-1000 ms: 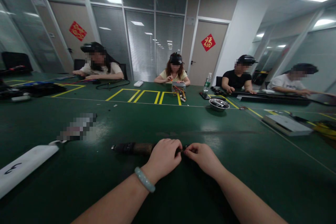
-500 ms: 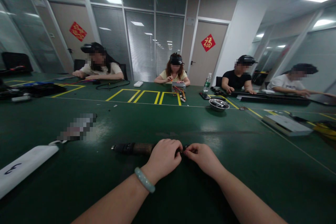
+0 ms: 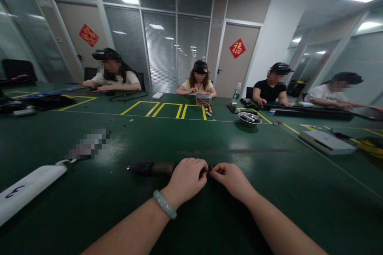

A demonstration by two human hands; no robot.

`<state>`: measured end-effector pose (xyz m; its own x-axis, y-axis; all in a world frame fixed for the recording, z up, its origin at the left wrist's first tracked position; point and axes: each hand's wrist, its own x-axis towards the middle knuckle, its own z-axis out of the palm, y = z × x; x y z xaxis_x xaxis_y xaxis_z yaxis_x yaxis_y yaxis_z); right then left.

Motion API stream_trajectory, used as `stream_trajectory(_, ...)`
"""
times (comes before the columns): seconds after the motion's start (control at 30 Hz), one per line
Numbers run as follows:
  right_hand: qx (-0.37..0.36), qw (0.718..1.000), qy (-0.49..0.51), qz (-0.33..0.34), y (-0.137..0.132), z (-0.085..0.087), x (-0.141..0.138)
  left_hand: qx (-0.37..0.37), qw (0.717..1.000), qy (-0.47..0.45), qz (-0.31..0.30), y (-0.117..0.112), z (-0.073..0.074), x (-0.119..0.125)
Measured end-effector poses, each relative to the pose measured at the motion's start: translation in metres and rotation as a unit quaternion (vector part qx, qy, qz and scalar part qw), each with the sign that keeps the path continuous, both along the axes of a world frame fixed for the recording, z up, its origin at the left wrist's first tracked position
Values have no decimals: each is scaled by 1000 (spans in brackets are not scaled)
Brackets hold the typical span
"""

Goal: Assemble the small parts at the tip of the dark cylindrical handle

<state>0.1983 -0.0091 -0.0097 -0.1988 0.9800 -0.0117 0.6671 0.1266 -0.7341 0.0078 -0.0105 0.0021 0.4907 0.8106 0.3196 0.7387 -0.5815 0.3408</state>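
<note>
A dark, cylindrical electric screwdriver (image 3: 158,169) lies lengthwise on the green table, its metal tip pointing left. My left hand (image 3: 188,177) is closed over the tool's right part and hides most of it. A pale green bangle (image 3: 164,204) circles that wrist. At the tool's right end, the fingers of my right hand (image 3: 230,179) are pinched together close to my left fingertips. Whatever lies between those fingers is too small and too covered to make out.
A white bar-shaped case (image 3: 31,191) with a tag lies at the left. Farther off are a metal bowl (image 3: 249,119) of small parts, a bottle (image 3: 236,93) and a flat grey box (image 3: 327,142). Several people sit across the table (image 3: 149,135) handling parts.
My hands and the electric screwdriver stay in nearly the same place, with only a slight shift of the right fingertips. The co-worker opposite has moved a hand a little.
</note>
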Motion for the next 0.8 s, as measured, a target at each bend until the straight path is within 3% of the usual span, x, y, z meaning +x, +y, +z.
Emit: stream_trajectory(0.8,4,1000,-5,1,0,1,-1,-3,1000,14,4,0,1,1)
